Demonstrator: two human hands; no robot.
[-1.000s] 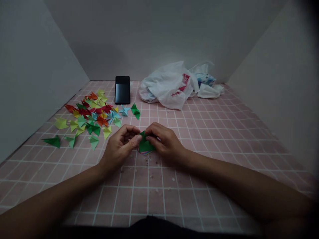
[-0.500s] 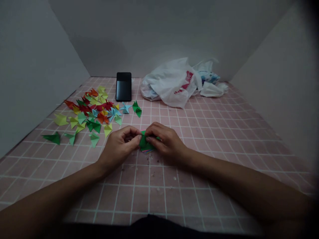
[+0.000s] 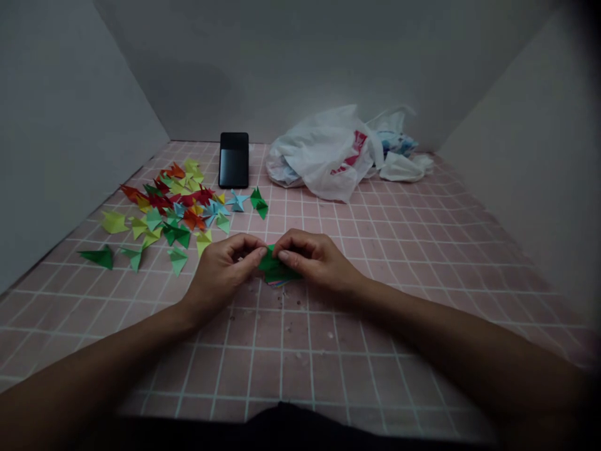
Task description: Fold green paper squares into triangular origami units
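Where the grips meet: a folded green origami paper (image 3: 277,266) lies at the frame's centre, on a thin stack of multicoloured paper (image 3: 278,284).
Left grip (image 3: 220,275): nearly closed, thumb and curled fingers pinching the paper's left edge.
Right grip (image 3: 314,260): nearly closed, fingertips pressing on the paper's upper side.
Surface: pink, grid-lined (image 3: 375,250), with paper crumbs (image 3: 286,300) below the hands.
Upper left: a scattered heap of red, yellow, green and blue origami pieces (image 3: 173,207).
Top: a black phone (image 3: 233,160); to its right, a crumpled white plastic bag (image 3: 323,156).

Pointed, folded green origami paper (image 3: 277,266)
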